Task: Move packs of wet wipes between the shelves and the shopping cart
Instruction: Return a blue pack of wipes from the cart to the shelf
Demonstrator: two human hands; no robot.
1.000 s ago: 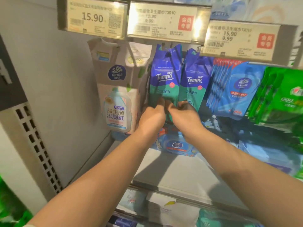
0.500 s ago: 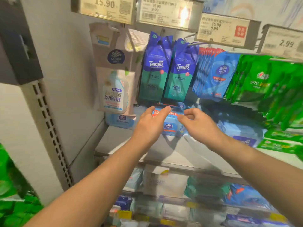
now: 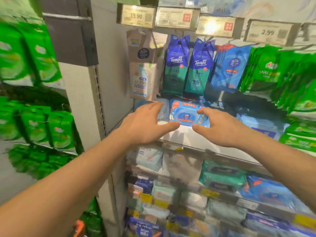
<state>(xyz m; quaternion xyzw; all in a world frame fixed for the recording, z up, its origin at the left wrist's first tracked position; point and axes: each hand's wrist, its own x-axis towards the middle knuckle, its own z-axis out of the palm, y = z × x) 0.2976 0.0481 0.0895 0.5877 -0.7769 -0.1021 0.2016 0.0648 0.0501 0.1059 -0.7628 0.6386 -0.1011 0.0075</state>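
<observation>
A flat light-blue pack of wet wipes (image 3: 187, 113) lies on the white shelf (image 3: 196, 139), below two hanging blue-and-green Tempo packs (image 3: 186, 65). My left hand (image 3: 145, 124) is spread open just left of the flat pack, fingers apart, holding nothing. My right hand (image 3: 217, 127) is open just to its right, thumb and fingers apart, also holding nothing. Both hands hover in front of the pack without gripping it. No shopping cart is in view.
A beige Vinda pack (image 3: 142, 69) hangs at the left, blue Vinda packs (image 3: 229, 69) and green packs (image 3: 273, 74) at the right. Price tags (image 3: 136, 16) line the rail above. Lower shelves (image 3: 213, 194) hold more packs. A white upright (image 3: 95, 100) borders green goods (image 3: 34, 117) at left.
Both hands came down from the hanging Tempo packs and drew back, spreading open on either side of the flat blue pack. The camera pulled back and swung left.
</observation>
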